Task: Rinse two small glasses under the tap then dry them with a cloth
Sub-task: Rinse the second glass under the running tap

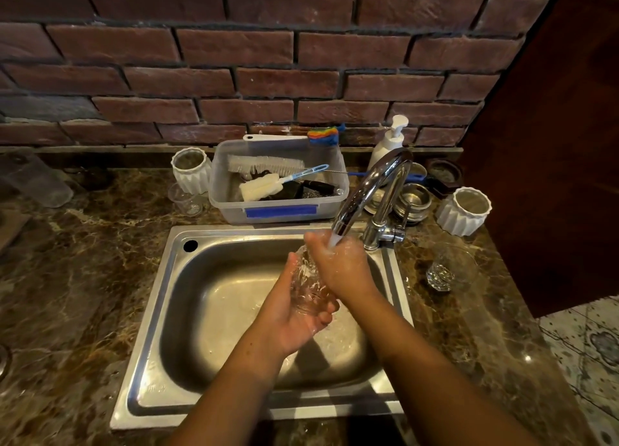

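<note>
Dark red brick wall [234,53] backs a brown marble counter [83,278] with a stainless steel sink [152,328] set into it. Over the basin, water runs from the curved chrome tap [368,184]. The left hand [294,321] cradles a small clear glass [308,288] from below, its fingers curled up round the base. The right hand [341,268] lies over the upper end of the glass, directly under the stream. Its fingers are hidden behind its own back, so I cannot tell whether they clasp the glass or only rub it. A second small clear glass [440,276] stands on the counter just right of the sink, apart from both hands. Whether it is already rinsed is not clear from its look. A translucent plastic tub of brushes [278,207] sits behind the sink. No drying cloth is visible. By my reading the task is early: one glass is mid-rinse, and all the drying, and perhaps the other rinse, is left.
</note>
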